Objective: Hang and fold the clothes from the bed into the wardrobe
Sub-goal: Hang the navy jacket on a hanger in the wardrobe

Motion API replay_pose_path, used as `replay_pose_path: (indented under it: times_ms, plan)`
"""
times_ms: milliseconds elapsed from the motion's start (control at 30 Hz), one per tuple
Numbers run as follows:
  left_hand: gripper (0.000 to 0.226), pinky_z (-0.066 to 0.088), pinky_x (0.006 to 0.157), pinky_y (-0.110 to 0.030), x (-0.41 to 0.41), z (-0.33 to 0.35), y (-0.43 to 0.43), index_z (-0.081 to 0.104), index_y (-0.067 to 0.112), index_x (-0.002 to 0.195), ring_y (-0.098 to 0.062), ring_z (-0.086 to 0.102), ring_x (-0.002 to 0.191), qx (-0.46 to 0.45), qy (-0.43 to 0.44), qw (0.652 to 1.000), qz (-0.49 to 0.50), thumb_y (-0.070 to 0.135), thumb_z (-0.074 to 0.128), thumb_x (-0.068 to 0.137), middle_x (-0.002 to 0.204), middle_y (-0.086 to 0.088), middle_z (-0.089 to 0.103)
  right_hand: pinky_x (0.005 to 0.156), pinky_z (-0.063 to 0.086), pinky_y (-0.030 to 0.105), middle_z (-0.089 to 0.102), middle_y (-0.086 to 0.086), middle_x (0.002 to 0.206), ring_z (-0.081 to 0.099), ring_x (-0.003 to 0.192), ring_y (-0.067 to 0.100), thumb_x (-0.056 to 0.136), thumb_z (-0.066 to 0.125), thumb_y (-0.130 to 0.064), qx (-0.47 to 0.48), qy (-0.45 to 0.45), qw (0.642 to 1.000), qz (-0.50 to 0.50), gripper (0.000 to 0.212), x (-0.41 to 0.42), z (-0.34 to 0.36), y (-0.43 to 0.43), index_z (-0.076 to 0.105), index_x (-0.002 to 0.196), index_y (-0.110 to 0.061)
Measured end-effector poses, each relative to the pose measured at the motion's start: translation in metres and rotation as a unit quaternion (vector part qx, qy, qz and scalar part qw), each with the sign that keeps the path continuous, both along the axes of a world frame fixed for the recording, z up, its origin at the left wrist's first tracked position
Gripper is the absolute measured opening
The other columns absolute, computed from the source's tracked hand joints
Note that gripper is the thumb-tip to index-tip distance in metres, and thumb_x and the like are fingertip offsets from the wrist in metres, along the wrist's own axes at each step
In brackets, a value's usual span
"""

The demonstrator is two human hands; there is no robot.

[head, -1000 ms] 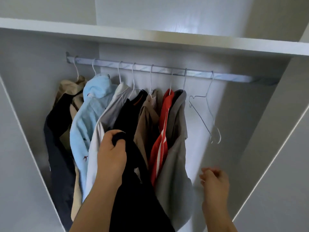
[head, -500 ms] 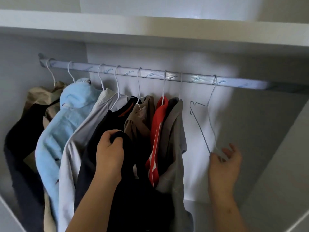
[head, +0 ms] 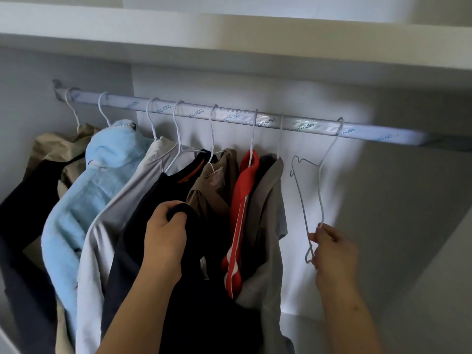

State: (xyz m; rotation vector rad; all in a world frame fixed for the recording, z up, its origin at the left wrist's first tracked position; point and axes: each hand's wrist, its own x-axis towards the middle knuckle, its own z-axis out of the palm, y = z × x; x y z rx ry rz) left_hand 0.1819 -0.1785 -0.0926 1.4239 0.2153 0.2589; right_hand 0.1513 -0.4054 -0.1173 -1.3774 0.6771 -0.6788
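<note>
1. Clothes pack the left and middle of the rail [head: 255, 121], each on a white wire hook. Furthest left is a beige-and-dark piece [head: 51, 154], then a light blue fleece [head: 84, 208], a pale grey top [head: 122, 213], a navy top [head: 163, 195], a brown garment [head: 214, 185], a red one with a white stripe [head: 242, 200] and a grey shirt [head: 268, 213].
2. Just right of the grey shirt, one empty wire hanger [head: 320, 190] hangs alone, its hook over the rail. A white shelf [head: 229, 47] runs across above, and the wardrobe's side panel [head: 434, 277] closes off the right.
3. Here's what's in the way: a dark garment [head: 204, 315] rises on the near side of the row and covers the lower parts of the navy, brown and red pieces.
4. Hard to read: the dark garment runs off the bottom edge, so what kind of garment it is can't be told. The leftmost clothes are cut off by the frame. The rail's right end smears into blur, and the lettering printed along it is only partly legible.
5. Left hand [head: 166, 233]: it's raised at centre with its back facing us. Fingers and thumb are curled round a bunched fold of the dark garment, holding it up in front of the navy top.
6. Right hand [head: 332, 251]: it's lifted on the right, below the rail. Thumb and fingertips pinch the empty hanger's lower end, and the forearm comes up from the bottom edge.
</note>
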Motion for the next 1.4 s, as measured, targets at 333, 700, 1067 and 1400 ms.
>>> replay_pose_path:
  times_ms: [333,700,1067,1400]
  plan:
    - [0.030,0.045,0.051,-0.030,-0.012,0.000,0.003,0.062,0.029,0.081,-0.024,0.056,0.061,-0.002,-0.007,1.000,0.010,0.006,0.044,0.088,0.077,-0.009,0.061,0.049,0.040,0.025,0.063,0.002,0.078,0.046,0.050,0.013,0.094,0.049,-0.005,0.018,-0.035,0.999,0.023,0.011,-0.017,-0.010,0.012,0.056,0.090,-0.013]
    - [0.030,0.048,0.055,-0.030,-0.049,-0.011,0.027,0.060,0.029,0.080,-0.019,0.057,0.063,0.003,-0.005,0.999,-0.052,0.005,0.045,0.089,0.076,-0.005,0.061,0.060,0.048,0.027,0.057,0.003,0.058,0.063,0.062,0.021,0.079,0.068,-0.001,-0.061,0.006,0.998,0.003,0.027,-0.091,-0.036,0.049,0.047,0.063,-0.009]
    - [0.027,0.053,0.081,-0.048,-0.119,-0.023,0.114,0.062,0.026,0.084,-0.027,0.062,0.081,0.010,0.030,0.994,-0.104,0.006,0.045,0.090,0.085,-0.007,0.064,0.056,0.035,0.030,0.047,0.004,0.058,0.041,0.055,0.021,0.076,0.066,-0.020,-0.088,0.094,0.988,-0.089,0.025,-0.178,-0.060,0.145,0.048,0.068,-0.005]
    - [0.024,0.055,0.067,-0.037,-0.152,-0.028,0.156,0.062,0.025,0.085,-0.023,0.062,0.077,0.000,0.052,0.992,-0.112,0.008,0.046,0.091,0.087,-0.006,0.064,0.049,0.030,0.025,0.036,0.000,0.053,0.033,0.048,0.012,0.085,0.063,-0.018,-0.032,-0.075,0.994,-0.074,0.032,-0.211,-0.059,0.189,0.044,0.059,-0.014]
